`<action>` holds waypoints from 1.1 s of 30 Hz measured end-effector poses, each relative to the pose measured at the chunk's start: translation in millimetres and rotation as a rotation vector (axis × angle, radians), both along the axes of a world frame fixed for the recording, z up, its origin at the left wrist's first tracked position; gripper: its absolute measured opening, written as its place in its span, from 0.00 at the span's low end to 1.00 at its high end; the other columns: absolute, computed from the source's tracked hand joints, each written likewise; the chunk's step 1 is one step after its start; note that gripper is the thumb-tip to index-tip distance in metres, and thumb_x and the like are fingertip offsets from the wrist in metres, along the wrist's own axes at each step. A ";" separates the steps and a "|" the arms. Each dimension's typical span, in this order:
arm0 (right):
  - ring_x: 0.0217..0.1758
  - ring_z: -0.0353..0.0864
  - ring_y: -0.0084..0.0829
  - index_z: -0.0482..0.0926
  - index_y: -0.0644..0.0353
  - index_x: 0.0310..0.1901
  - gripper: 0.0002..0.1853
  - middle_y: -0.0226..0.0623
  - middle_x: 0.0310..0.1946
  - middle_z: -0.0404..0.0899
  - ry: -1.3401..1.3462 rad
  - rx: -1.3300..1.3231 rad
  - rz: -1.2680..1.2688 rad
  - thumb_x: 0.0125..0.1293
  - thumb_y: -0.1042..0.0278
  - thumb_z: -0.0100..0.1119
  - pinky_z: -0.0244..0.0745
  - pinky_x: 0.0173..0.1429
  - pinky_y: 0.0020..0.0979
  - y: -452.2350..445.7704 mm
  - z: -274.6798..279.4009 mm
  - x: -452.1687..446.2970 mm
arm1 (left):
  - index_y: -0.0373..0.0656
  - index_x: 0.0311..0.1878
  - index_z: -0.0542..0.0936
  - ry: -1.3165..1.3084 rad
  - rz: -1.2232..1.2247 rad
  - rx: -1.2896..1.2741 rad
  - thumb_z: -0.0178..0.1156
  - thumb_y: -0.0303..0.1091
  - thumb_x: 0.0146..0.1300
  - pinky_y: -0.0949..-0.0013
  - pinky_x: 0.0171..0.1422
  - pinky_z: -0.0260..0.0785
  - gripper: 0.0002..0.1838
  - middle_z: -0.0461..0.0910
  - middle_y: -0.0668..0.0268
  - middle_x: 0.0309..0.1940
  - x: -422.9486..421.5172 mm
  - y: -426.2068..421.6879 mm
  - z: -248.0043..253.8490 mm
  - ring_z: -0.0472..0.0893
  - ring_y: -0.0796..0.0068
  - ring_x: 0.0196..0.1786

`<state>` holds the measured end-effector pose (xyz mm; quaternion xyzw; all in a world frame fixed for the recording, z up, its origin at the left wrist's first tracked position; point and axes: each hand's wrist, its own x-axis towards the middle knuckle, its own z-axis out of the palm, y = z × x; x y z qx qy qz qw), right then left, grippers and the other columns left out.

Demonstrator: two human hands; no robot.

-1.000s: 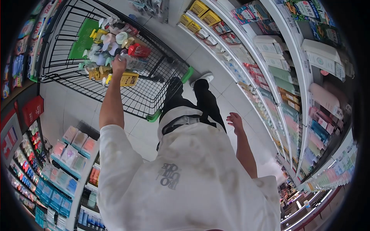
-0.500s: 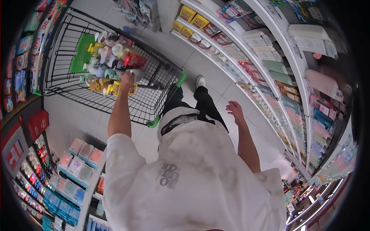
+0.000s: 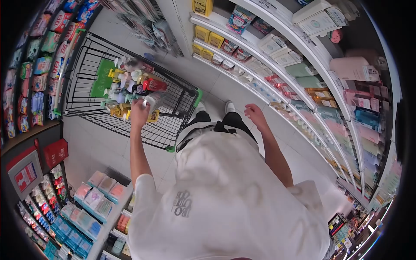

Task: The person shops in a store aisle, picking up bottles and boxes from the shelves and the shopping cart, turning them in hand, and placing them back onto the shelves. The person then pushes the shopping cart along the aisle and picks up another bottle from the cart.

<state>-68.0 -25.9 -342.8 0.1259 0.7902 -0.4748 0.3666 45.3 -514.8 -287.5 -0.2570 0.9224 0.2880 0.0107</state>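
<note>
My left hand (image 3: 139,113) is over the near side of the shopping cart (image 3: 97,120), its fingers closed round the white top of a clear bottle (image 3: 156,100). The bottle tilts away to the right. Beyond the hand, several pump bottles stand packed together in the cart, among them a red one (image 3: 154,84) and yellow ones (image 3: 116,74). A yellow pack (image 3: 153,115) lies beside the hand. My right hand (image 3: 255,114) hangs in the air by my right side, fingers apart, holding nothing.
Long shelves (image 3: 277,71) with boxes and bottles curve along the right. Bagged goods fill a rack (image 3: 41,82) at the far left. A display (image 3: 93,199) of packs stands at the lower left, under a red box (image 3: 56,152). Hanging packs (image 3: 147,30) are ahead.
My left hand has moved toward me and slightly right with the clear bottle, away from the other bottles. My right hand has risen a little. The cart sits lower and further right in view.
</note>
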 end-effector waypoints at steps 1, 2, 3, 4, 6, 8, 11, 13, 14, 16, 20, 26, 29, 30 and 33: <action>0.40 0.80 0.28 0.75 0.61 0.51 0.15 0.37 0.38 0.80 0.111 -0.060 0.067 0.65 0.64 0.53 0.74 0.44 0.28 -14.4 5.1 -9.6 | 0.34 0.39 0.79 0.045 -0.054 -0.022 0.61 0.33 0.55 0.58 0.55 0.67 0.12 0.74 0.49 0.44 -3.7 8.2 26.8 0.74 0.47 0.49; 0.41 0.81 0.30 0.76 0.61 0.50 0.15 0.39 0.37 0.80 0.222 -0.120 0.135 0.64 0.66 0.55 0.74 0.45 0.30 -30.0 11.8 -18.2 | 0.35 0.39 0.79 0.087 -0.108 -0.045 0.61 0.32 0.55 0.59 0.53 0.68 0.11 0.74 0.53 0.44 -7.1 17.1 54.3 0.75 0.49 0.48; 0.41 0.81 0.31 0.75 0.61 0.51 0.15 0.39 0.38 0.81 0.299 -0.150 0.180 0.64 0.67 0.55 0.74 0.46 0.30 -47.3 19.9 -25.2 | 0.37 0.38 0.80 0.095 -0.133 -0.060 0.60 0.31 0.56 0.59 0.51 0.69 0.09 0.75 0.58 0.46 -11.2 27.0 83.8 0.76 0.52 0.47; 0.40 0.81 0.32 0.75 0.61 0.51 0.15 0.39 0.38 0.81 0.379 -0.180 0.224 0.64 0.68 0.56 0.75 0.47 0.30 -65.7 31.6 -32.6 | 0.37 0.38 0.80 0.099 -0.128 -0.077 0.60 0.31 0.56 0.59 0.51 0.69 0.09 0.75 0.58 0.46 -16.9 35.2 107.6 0.76 0.52 0.47; 0.46 0.80 0.34 0.74 0.59 0.53 0.18 0.42 0.43 0.79 0.386 -0.251 0.346 0.62 0.67 0.59 0.73 0.52 0.32 -100.0 78.3 -43.6 | 0.37 0.37 0.79 0.190 -0.166 -0.040 0.59 0.29 0.57 0.61 0.48 0.70 0.07 0.75 0.60 0.46 -23.3 52.9 149.0 0.77 0.55 0.45; 0.50 0.78 0.36 0.73 0.57 0.55 0.21 0.42 0.46 0.78 0.544 -0.313 0.428 0.59 0.67 0.61 0.71 0.56 0.34 -123.6 122.4 -43.3 | 0.37 0.37 0.79 0.198 -0.147 0.046 0.58 0.28 0.57 0.63 0.47 0.70 0.07 0.75 0.61 0.46 -29.3 74.1 190.2 0.78 0.57 0.44; 0.57 0.73 0.40 0.71 0.56 0.58 0.29 0.42 0.51 0.75 0.830 -0.412 0.532 0.52 0.66 0.67 0.66 0.62 0.37 -142.4 186.2 -42.8 | 0.36 0.36 0.78 0.250 -0.157 0.165 0.57 0.26 0.57 0.67 0.44 0.70 0.05 0.75 0.62 0.46 -37.7 109.0 236.7 0.77 0.63 0.43; 0.60 0.70 0.42 0.70 0.55 0.59 0.34 0.41 0.54 0.73 0.955 -0.453 0.558 0.48 0.65 0.70 0.64 0.64 0.39 -148.0 215.0 -43.8 | 0.35 0.36 0.77 0.372 -0.270 0.150 0.57 0.24 0.56 0.71 0.41 0.70 0.05 0.75 0.63 0.47 -40.8 122.2 242.6 0.76 0.67 0.44; 0.60 0.70 0.42 0.70 0.55 0.59 0.36 0.40 0.53 0.74 1.046 -0.467 0.602 0.45 0.65 0.72 0.63 0.65 0.39 -149.2 225.6 -44.3 | 0.35 0.36 0.77 0.376 -0.277 0.151 0.57 0.24 0.56 0.71 0.41 0.70 0.05 0.75 0.63 0.47 -43.4 128.1 244.8 0.76 0.67 0.44; 0.61 0.69 0.43 0.70 0.55 0.59 0.38 0.39 0.53 0.74 1.142 -0.469 0.646 0.42 0.64 0.74 0.63 0.65 0.39 -149.4 231.9 -44.0 | 0.36 0.35 0.76 0.388 -0.414 0.233 0.56 0.24 0.55 0.71 0.40 0.70 0.05 0.75 0.62 0.47 -50.8 141.8 253.2 0.76 0.67 0.46; 0.57 0.73 0.44 0.70 0.56 0.59 0.41 0.39 0.52 0.74 0.945 -0.479 0.694 0.40 0.62 0.77 0.67 0.61 0.39 -139.8 217.5 -43.8 | 0.34 0.36 0.75 0.248 -0.476 0.401 0.53 0.21 0.54 0.69 0.55 0.66 0.06 0.75 0.62 0.47 -66.7 168.3 267.4 0.75 0.66 0.52; 0.56 0.75 0.38 0.68 0.61 0.61 0.44 0.42 0.53 0.74 0.784 -0.649 0.342 0.40 0.60 0.78 0.68 0.61 0.36 -118.7 196.0 -38.2 | 0.37 0.57 0.72 0.365 -0.445 0.695 0.55 0.30 0.63 0.72 0.44 0.72 0.19 0.76 0.58 0.52 -73.9 186.5 271.0 0.77 0.76 0.42; 0.58 0.74 0.39 0.63 0.64 0.63 0.44 0.45 0.56 0.73 0.596 -0.930 0.008 0.46 0.56 0.74 0.67 0.64 0.37 -103.0 215.3 -47.0 | 0.37 0.62 0.66 0.744 -0.476 0.896 0.53 0.35 0.67 0.73 0.53 0.68 0.23 0.74 0.59 0.55 -79.4 178.6 261.6 0.76 0.78 0.44; 0.57 0.74 0.41 0.62 0.66 0.63 0.46 0.45 0.55 0.73 0.501 -1.152 -0.051 0.47 0.50 0.72 0.67 0.63 0.37 -97.0 227.2 -51.7 | 0.37 0.62 0.66 0.748 -0.475 0.896 0.53 0.35 0.67 0.73 0.53 0.68 0.23 0.74 0.59 0.55 -78.4 181.3 254.1 0.76 0.78 0.44; 0.38 0.76 0.37 0.64 0.64 0.60 0.36 0.38 0.38 0.75 0.313 -1.643 -0.026 0.58 0.45 0.60 0.72 0.46 0.35 -95.5 241.7 -65.8 | 0.36 0.63 0.65 0.590 -0.386 0.952 0.51 0.50 0.69 0.67 0.58 0.68 0.29 0.72 0.56 0.58 -78.6 208.8 223.6 0.74 0.70 0.55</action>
